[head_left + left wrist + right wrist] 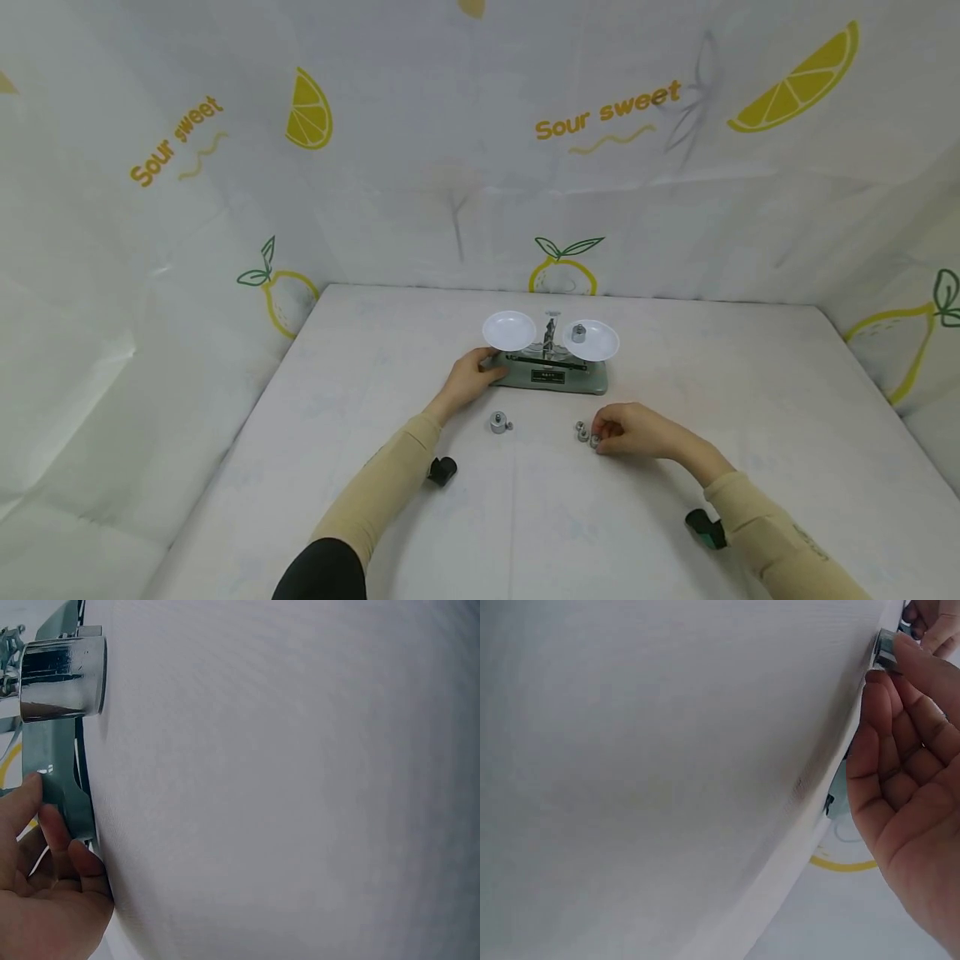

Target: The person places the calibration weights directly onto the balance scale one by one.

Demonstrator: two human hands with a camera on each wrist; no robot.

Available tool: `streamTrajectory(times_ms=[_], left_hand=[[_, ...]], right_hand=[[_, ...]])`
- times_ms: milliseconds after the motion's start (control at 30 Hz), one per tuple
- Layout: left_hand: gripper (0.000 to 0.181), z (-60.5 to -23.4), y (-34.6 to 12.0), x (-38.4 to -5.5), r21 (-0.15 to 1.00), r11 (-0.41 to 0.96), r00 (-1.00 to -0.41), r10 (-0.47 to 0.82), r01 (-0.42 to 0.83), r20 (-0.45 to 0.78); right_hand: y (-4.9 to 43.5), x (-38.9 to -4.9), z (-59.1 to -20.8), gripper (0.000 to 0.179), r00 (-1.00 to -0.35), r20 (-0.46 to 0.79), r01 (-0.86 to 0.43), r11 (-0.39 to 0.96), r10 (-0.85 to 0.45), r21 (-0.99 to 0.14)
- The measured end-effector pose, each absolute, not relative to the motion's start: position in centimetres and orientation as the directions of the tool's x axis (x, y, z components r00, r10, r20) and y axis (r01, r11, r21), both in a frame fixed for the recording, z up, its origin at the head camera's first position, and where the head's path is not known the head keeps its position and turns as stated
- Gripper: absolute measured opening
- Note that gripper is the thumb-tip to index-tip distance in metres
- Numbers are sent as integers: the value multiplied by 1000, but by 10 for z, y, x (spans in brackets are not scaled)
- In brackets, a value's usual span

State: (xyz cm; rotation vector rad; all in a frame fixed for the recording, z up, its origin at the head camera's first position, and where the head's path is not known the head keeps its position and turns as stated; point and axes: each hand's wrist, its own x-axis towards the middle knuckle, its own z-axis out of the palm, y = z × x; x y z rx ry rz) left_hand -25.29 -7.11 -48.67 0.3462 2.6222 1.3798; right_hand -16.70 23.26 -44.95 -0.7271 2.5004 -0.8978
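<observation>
**Chrome weights at the balance**

Chrome weights sat on the white table [375, 517] in front of the green balance [558, 379], which stood at the centre of the head frame. Its long axis ran left to right across the picture, with one white pan [510, 330] to the left and another pan [592, 340] to the right; a weight [579, 333] stood upright on the right one.

The left hand [468, 379] lay against the left end of the base, fingers curled round its edge, as the left wrist view confirmed [52, 892]. The right hand [633, 429], lower right of centre, pinched a small weight [595, 442] in a cluster [581, 431] beside its fingertips; the right wrist view showed fingertips [922, 664] closing on a metal piece.

A larger weight [498, 422] stood upright between the hands, just below the balance.

Judged from this, the pinch wanted to be taken by the knob, lifting straight up so that neighbours stayed put, while the left hand steadied the base.
</observation>
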Motion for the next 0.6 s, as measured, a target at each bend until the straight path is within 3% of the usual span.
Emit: streamTrajectory(times_ms=[600], left_hand=[[50,-484,-71,-251,835,536,-961,276,125,-33]], right_hand=[[240,-167,-435,14,-841,-22,-375,611,-541,-697]])
